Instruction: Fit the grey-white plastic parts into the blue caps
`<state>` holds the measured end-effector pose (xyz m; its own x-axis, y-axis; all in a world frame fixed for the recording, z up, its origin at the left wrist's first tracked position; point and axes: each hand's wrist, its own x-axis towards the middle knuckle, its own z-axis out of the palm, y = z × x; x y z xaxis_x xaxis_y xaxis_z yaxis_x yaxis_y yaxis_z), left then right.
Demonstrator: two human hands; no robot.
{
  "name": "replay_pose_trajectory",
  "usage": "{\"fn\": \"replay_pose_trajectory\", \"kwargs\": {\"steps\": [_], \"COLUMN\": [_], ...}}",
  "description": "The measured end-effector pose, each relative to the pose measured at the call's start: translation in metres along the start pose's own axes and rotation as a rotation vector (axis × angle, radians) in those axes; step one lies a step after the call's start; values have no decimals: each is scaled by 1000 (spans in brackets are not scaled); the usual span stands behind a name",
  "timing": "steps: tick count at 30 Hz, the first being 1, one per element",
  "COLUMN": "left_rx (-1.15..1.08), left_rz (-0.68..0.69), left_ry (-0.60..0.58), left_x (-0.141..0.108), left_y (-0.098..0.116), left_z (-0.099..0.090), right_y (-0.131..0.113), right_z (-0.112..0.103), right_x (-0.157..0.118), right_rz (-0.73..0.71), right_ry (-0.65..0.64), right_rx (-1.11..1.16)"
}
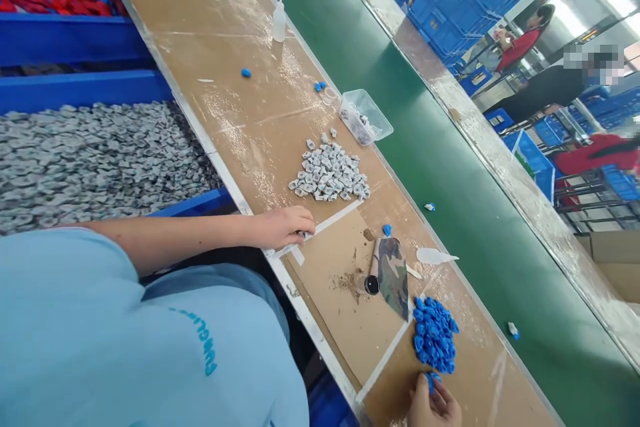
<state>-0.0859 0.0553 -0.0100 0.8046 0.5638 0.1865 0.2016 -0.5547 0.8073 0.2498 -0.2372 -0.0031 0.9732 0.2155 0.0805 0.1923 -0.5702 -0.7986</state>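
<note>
My left hand point(286, 225) rests at the near edge of the brown work table, its fingers curled around a small grey-white piece that is mostly hidden. Beyond it lies a heap of small hollow grey-white pieces point(330, 170). At the bottom of the view, my right hand point(434, 407) pinches a small blue piece point(431, 381). That hand is beside a pile of similar blue pieces point(435, 333). Between the hands, a small black-topped container point(371, 285) stands on a stained cardboard sheet point(340, 307), next to a camouflage cloth point(393, 277).
A green conveyor belt point(400, 113) runs along the far side, carrying a few blue-and-white pieces. A clear tub point(367, 117), an upright squeeze bottle point(279, 21) and a lying one point(435, 256) are on the table. Blue bins point(85, 87) stand left. People sit beyond the belt.
</note>
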Motion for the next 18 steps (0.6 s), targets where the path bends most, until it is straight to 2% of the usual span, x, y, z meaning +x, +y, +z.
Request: {"fn": "replay_pose_trajectory", "kwargs": {"steps": [3,5,8,10,14,18], "left_rx": [32,-1,-117,-215,-518,-736], "left_rz": [42,67,41,-1,-92,-168], "left_ry": [31,51,77,54,-56,-51], "left_x": [1,1,6,13,26,32], "left_y": [-1,4,18,28,45,50], "left_z": [7,5,4,7,29,55], "right_y": [-7,-21,-55,-79,-107,-113], "right_z": [-1,1,14,28,51,60], "right_x": [-11,-26,-52,-65,-78,-77], "right_rz": [85,35,-94,-200,-333,-351], "right_ry": [37,20,-147,-238,-370,-433], "right_rx": [15,27,83,120,179,152]}}
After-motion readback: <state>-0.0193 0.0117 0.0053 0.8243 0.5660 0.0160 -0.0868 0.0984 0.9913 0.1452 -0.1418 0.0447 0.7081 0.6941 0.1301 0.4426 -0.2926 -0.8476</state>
